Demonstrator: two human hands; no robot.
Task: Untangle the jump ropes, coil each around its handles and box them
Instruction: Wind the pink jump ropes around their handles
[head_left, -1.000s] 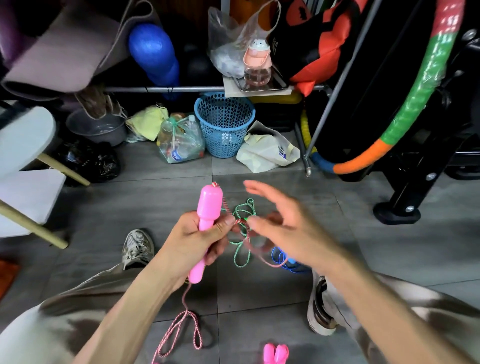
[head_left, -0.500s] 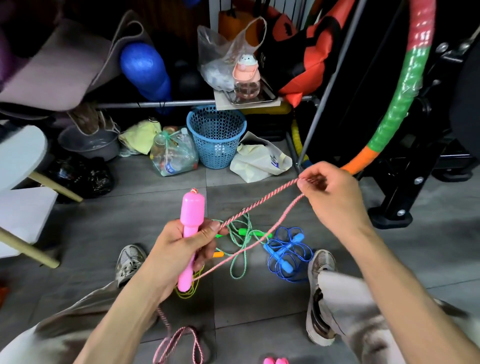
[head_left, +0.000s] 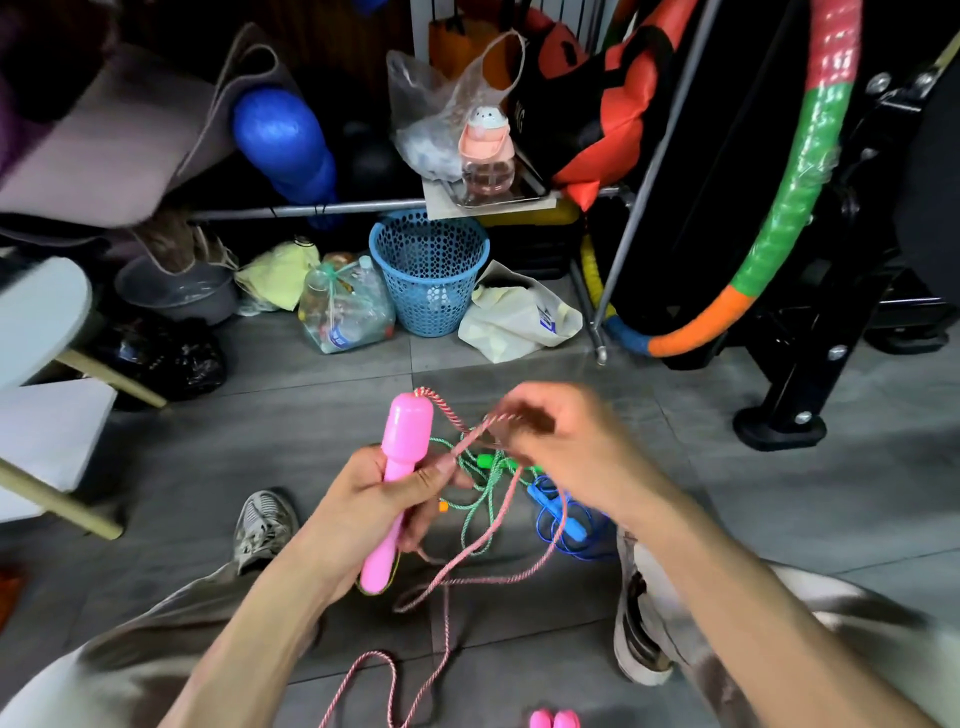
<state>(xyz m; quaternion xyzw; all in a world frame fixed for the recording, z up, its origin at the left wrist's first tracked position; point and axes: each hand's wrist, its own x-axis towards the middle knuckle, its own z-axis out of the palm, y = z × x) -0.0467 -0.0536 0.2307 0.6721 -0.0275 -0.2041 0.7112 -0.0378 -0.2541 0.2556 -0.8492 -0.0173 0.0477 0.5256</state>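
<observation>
The left hand (head_left: 371, 506) grips the pink handle (head_left: 397, 483) upright while the right hand (head_left: 563, 447) pinches its pink rope (head_left: 470, 436) beside it, apparently mid-coil; next, another snug turn.

**Legible markings: none confirmed**

No text, number or brand reads clearly. The cream bag (head_left: 519, 317) on the floor beside the blue basket (head_left: 428, 270) bears a blue printed mark, too small and creased to read. The orange and black bag (head_left: 587, 119) on the shelf shows pale letters at its left edge, possibly ending in "G"; the rest is hidden.
</observation>
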